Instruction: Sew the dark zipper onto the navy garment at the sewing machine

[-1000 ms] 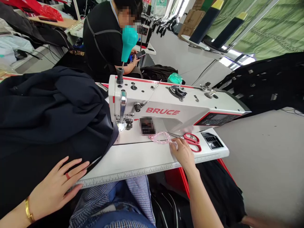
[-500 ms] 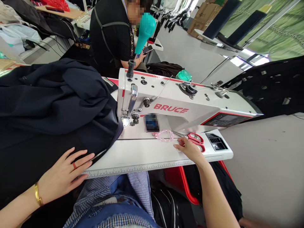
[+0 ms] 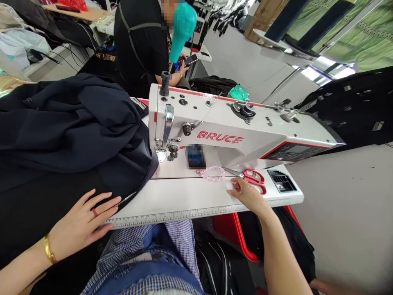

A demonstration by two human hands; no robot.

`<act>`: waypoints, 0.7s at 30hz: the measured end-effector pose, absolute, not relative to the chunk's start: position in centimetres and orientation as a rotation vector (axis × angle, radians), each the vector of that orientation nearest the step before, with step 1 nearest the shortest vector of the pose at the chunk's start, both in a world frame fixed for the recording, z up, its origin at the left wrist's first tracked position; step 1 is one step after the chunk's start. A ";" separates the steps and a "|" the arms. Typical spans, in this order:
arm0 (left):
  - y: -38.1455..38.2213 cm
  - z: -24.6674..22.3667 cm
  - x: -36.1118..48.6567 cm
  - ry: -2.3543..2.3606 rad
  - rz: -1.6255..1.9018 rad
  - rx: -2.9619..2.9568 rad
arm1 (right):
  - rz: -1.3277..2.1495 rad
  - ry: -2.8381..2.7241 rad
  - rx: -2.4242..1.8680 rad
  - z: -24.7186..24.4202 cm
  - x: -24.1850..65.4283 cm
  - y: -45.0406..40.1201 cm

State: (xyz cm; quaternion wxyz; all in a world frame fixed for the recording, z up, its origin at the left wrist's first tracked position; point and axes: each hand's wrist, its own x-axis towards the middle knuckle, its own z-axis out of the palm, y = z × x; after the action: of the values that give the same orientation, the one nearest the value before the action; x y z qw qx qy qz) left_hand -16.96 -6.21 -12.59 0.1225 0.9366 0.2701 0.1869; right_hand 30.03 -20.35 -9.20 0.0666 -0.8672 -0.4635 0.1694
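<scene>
Right hand point(image 3: 247, 196): easing off pink bracelet point(image 3: 212, 179), fingertips pinching white piece point(image 3: 229, 186)
Left hand point(image 3: 76, 225): spreading open, gripping nothing, on dark garment point(image 3: 101, 135)
Garment: draping beside sewing machine point(image 3: 254, 123), probably handling soft, heavy; zipped edge point(image 3: 127, 198) offering hold

Left hand spread flat, right hand in a pinch!

Here's the left forearm point(image 3: 23, 262) coming in low from the left, and the left hand point(image 3: 78, 225) lies palm down by the front edge of the surface point(image 3: 178, 196), fingers fanned forward and to the right, thumb apart. Over on the right, the right forearm point(image 3: 278, 246) reaches across that front edge, the right hand point(image 3: 247, 194) angled leftward, fingers curled, thumb and forefinger drawn close!
</scene>
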 end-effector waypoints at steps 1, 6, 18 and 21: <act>-6.2 -12.6 -17.0 0.782 0.536 2.742 | 0.506 -1.392 -2.624 -9.2 30.1 -20.3; -6.4 -12.6 -17.0 0.770 0.559 2.794 | 0.444 -1.376 -2.664 -9.0 29.7 -20.3; -5.9 -11.4 -16.5 0.778 0.479 2.805 | 0.223 -1.248 -2.453 -8.4 24.0 -19.8; -5.4 -11.3 -16.5 0.740 0.439 2.824 | 0.358 -1.357 -2.158 -8.6 19.3 -17.2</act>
State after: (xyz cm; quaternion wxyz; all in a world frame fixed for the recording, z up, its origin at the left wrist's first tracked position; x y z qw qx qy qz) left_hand -16.50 -5.41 -11.34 0.0947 0.9523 0.2495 0.1479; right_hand 19.28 -17.19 -8.65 0.2798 -0.8048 -0.5061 0.1336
